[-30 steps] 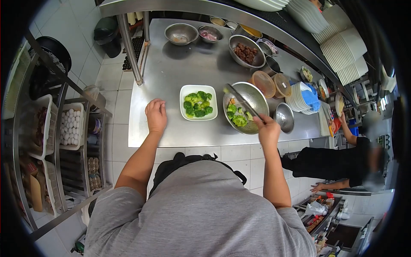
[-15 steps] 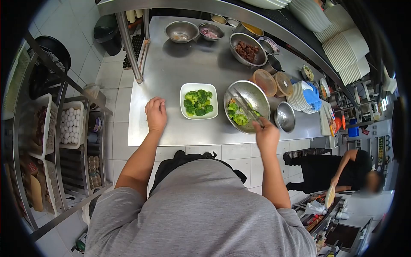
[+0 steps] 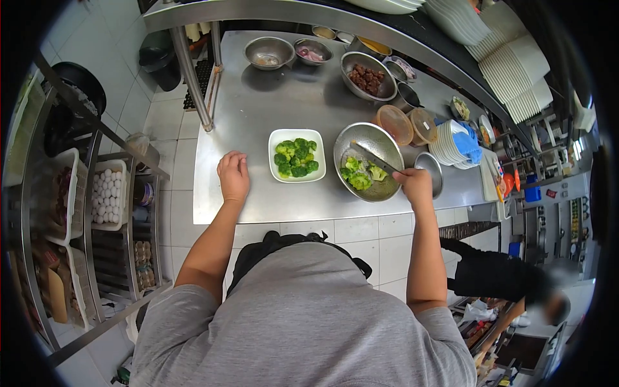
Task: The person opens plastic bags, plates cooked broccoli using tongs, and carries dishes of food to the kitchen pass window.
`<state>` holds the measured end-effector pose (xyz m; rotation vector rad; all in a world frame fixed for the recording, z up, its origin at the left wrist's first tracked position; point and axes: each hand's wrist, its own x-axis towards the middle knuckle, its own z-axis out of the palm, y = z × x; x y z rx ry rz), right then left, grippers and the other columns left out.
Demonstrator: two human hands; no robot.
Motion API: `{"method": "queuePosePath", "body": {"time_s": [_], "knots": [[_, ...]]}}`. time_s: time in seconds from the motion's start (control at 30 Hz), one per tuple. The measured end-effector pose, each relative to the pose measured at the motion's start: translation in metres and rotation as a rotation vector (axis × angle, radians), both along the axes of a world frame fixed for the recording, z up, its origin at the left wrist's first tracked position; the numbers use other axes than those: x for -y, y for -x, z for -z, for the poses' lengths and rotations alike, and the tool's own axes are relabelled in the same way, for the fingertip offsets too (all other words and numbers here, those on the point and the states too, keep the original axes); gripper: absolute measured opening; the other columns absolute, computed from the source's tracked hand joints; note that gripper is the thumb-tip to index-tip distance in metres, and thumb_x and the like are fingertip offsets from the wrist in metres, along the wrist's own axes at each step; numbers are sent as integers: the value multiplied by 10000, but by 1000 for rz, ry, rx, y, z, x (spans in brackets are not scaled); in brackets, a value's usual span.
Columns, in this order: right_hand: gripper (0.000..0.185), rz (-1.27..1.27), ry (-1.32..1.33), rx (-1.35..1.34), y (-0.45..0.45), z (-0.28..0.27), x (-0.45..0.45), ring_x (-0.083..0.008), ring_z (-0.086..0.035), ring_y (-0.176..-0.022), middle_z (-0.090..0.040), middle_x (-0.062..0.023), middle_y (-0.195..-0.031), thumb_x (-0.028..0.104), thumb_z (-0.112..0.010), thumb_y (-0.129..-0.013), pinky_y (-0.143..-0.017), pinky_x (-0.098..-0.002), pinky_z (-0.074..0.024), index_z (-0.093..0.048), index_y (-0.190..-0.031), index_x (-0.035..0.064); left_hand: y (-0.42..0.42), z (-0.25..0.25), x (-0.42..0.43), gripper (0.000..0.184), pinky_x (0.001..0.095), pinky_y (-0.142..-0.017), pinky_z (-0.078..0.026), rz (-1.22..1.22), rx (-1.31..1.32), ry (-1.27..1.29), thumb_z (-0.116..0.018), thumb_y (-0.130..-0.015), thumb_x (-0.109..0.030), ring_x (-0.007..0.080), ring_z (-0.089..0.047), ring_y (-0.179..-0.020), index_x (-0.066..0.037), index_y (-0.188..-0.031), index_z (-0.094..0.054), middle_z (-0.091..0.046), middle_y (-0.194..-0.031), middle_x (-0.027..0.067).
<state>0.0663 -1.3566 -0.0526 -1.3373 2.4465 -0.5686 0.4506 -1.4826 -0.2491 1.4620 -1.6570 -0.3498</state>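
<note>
My right hand [image 3: 418,187] grips a pair of metal tongs [image 3: 376,158], which reach into a steel mixing bowl [image 3: 387,147]. Light green broccoli pieces [image 3: 361,175] lie in the bottom of that bowl, below the tongs. To its left stands a square white dish [image 3: 276,173] filled with darker broccoli florets [image 3: 299,157]. Resting on the steel table [image 3: 258,109], left of the dish, my left hand [image 3: 233,174] is empty with its fingers loosely extended. A smaller steel bowl [image 3: 431,169] sits just beyond my right hand, partly hidden by it.
Behind are a bowl of browned meat [image 3: 367,79], two lidded plastic tubs [image 3: 394,125] and stacked white plates [image 3: 445,147] with a blue cloth [image 3: 467,143]. An overhead shelf post [image 3: 193,84] rises at left. A crate of eggs [image 3: 108,197] stands on a rack. Another person [image 3: 496,274] works at right.
My right hand has moved right, and the tongs have swung to a flatter angle over the bowl. The light broccoli has shifted within it. The person at right has bent further away.
</note>
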Motion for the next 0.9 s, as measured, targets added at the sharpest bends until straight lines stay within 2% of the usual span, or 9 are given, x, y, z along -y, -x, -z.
{"method": "queuePosePath", "body": {"time_s": [0.03,0.13,0.17,0.2,0.33,0.43,0.57,0.73,0.9], "knots": [[248,40,32,98,-3,-6,0,-206,-542,-510,-621,-152,-629,226,-739,-770,-542,-337,-431,-730,-867,-1,0,0,-1,121,393,-975,-361,3,-7,-7,-560,-882,-122,269,-534,-1057,-73,-943,-651,-600,-1061,81],[262,3,95,305,-31,-18,-5,-183,-528,-515,-608,-137,-608,231,-747,-779,-543,-325,-429,-726,-886,-8,1,-1,-2,116,393,-968,-366,-8,27,7,-559,-884,-122,271,-535,-1051,-74,-939,-649,-599,-1058,80],[286,-66,70,277,-46,-18,-4,-207,-575,-549,-645,-156,-657,249,-760,-775,-575,-332,-455,-726,-909,-1,1,-2,-3,116,393,-968,-366,1,28,8,-559,-884,-122,271,-535,-1051,-74,-939,-649,-599,-1058,80],[287,-154,95,129,-62,-13,-3,-149,-554,-567,-641,-94,-651,210,-745,-795,-559,-294,-438,-711,-923,-44,1,-2,-2,116,393,-968,-366,0,31,6,-558,-886,-122,271,-534,-1052,-74,-939,-649,-598,-1061,81],[375,-275,-52,-98,-94,-6,3,-229,-638,-644,-673,-181,-733,288,-767,-764,-653,-336,-491,-706,-982,-11,0,-2,-3,121,392,-969,-366,4,13,-13,-554,-889,-121,272,-529,-1062,-72,-942,-650,-596,-1070,85],[368,-168,42,99,-82,-13,-4,-359,-649,-707,-655,-227,-741,299,-752,-758,-678,-397,-497,-711,-984,13,0,-1,-3,141,388,-959,-384,-9,20,0,-549,-894,-134,281,-540,-1052,-61,-955,-653,-605,-1083,99],[361,-99,110,53,-51,-43,-16,-360,-649,-700,-656,-223,-740,278,-765,-740,-663,-398,-498,-713,-987,19,0,-1,-2,146,387,-959,-385,-3,23,-3,-546,-896,-134,284,-541,-1051,-58,-957,-654,-606,-1085,103],[351,-133,-150,-382,-44,-57,-36,-360,-660,-746,-670,-211,-776,268,-760,-731,-692,-416,-505,-714,-977,22,0,1,-2,135,392,-980,-358,1,30,-12,-552,-889,-131,273,-529,-1075,-68,-950,-655,-599,-1082,88],[340,-8,-87,-223,-20,-10,-31,-355,-661,-730,-668,-222,-782,268,-752,-752,-690,-415,-503,-714,-972,12,0,0,-3,131,395,-982,-357,5,30,-15,-554,-888,-131,274,-529,-1075,-73,-948,-655,-599,-1085,89]]}}
